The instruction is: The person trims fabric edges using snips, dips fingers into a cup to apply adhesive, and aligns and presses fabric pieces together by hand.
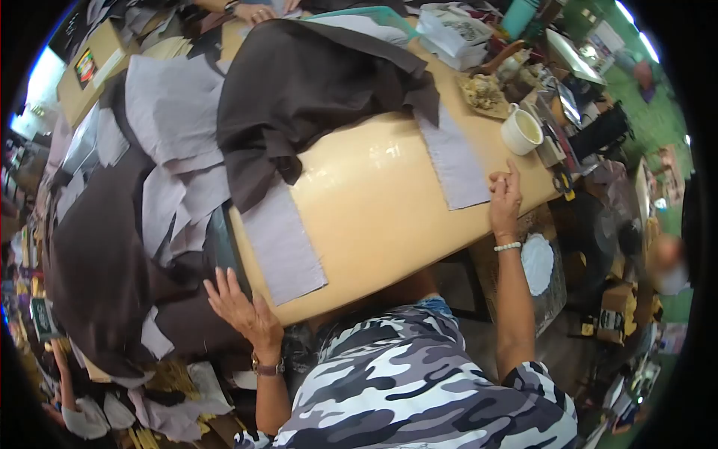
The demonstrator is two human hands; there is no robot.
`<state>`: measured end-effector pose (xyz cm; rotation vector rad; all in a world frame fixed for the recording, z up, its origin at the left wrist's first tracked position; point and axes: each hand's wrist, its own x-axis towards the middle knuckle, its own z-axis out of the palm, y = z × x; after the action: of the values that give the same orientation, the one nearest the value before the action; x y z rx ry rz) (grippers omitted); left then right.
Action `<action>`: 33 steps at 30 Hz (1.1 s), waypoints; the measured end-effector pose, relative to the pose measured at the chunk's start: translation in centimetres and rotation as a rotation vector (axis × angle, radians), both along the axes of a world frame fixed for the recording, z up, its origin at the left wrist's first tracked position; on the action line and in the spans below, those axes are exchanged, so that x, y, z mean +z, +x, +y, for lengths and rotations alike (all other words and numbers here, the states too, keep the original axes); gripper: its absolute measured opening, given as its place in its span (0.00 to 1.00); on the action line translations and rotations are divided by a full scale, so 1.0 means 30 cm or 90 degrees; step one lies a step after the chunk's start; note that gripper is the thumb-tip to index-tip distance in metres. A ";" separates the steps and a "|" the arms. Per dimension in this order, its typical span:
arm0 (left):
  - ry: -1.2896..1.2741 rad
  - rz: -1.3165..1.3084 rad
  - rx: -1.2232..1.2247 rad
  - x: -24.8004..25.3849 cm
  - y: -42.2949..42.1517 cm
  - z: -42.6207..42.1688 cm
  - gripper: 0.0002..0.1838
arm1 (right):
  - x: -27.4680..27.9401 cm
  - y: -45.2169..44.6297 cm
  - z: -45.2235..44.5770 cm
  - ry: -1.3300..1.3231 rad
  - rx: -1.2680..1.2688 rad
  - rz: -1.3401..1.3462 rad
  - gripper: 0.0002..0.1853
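My left hand (243,308) is held with its fingers spread at the left edge of the table, beside dark brown cloth (105,254), and nothing is in it. Near the right end of the table, my right hand (506,200) has its index finger stretched out. It is beside the edge of a grey fabric strip (458,168); whether it touches the strip I cannot tell. Another grey fabric strip (283,247) lies flat nearer my left hand. A bunched dark brown fabric piece (314,82) covers the upper ends of both strips.
The tan table (366,217) bears a white mug (521,132) at the right, near a pile of odds and ends (486,93). Grey cloth pieces (176,108) are heaped at the left. Another person's hands (258,11) show at the far edge, near a teal tray (374,13).
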<state>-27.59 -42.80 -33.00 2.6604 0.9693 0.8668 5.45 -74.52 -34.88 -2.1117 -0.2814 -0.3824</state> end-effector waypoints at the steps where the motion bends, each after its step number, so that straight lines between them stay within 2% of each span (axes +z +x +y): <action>1: -0.002 -0.012 0.000 -0.001 0.000 0.000 0.27 | 0.007 -0.007 0.004 -0.009 -0.003 -0.010 0.24; 3: -0.010 -0.034 -0.019 -0.011 -0.011 0.007 0.26 | 0.017 -0.013 0.021 -0.020 -0.004 -0.029 0.27; 4: -0.012 -0.045 -0.025 -0.013 -0.009 0.011 0.26 | 0.021 -0.016 0.030 -0.031 -0.004 0.008 0.33; 7: -0.021 -0.056 -0.036 -0.010 -0.013 0.011 0.26 | 0.039 -0.047 0.058 -0.205 -0.060 -0.076 0.37; 13: -0.037 -0.075 -0.033 0.065 0.065 -0.009 0.26 | 0.008 -0.072 0.093 -0.114 -0.045 0.000 0.39; 16: -0.017 -0.136 -0.244 0.197 0.249 -0.080 0.25 | 0.036 -0.097 0.095 0.018 -0.029 0.030 0.36; 19: 0.032 -0.149 -0.532 0.283 0.523 -0.210 0.17 | 0.014 -0.097 0.082 0.113 -0.030 -0.026 0.35; 22: 0.059 -0.157 -0.785 0.268 0.802 -0.356 0.18 | 0.001 -0.090 0.075 0.126 -0.048 -0.083 0.37; 23: 0.064 -0.130 -0.844 0.234 0.895 -0.389 0.16 | 0.009 -0.096 0.074 0.126 -0.050 -0.074 0.38; 24: 0.091 -0.133 -0.878 0.215 0.976 -0.416 0.10 | 0.024 -0.106 0.077 0.128 -0.050 -0.065 0.38; 27: 0.089 0.058 -0.837 0.087 1.180 -0.416 0.06 | 0.044 -0.112 0.100 0.117 -0.058 -0.033 0.41; 28: 0.168 0.086 -0.784 0.058 1.228 -0.381 0.06 | 0.040 -0.112 0.097 0.102 -0.058 -0.028 0.41; 30: 0.319 0.144 -0.678 0.030 1.300 -0.286 0.09 | 0.045 -0.113 0.102 0.054 -0.066 -0.033 0.42; 31: 0.363 0.225 -0.624 0.066 1.315 -0.229 0.12 | 0.048 -0.112 0.107 0.021 -0.058 -0.032 0.43; 32: 0.382 0.187 -0.579 0.050 1.340 -0.163 0.13 | 0.047 -0.114 0.110 -0.013 -0.051 -0.029 0.43; 33: 0.323 0.219 -0.534 0.095 1.339 -0.120 0.17 | 0.046 -0.114 0.115 -0.044 -0.048 -0.025 0.44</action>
<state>12.59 -46.39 -30.13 3.2272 -0.4338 0.4931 2.04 -71.07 -33.50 -2.1897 -0.2419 -0.4646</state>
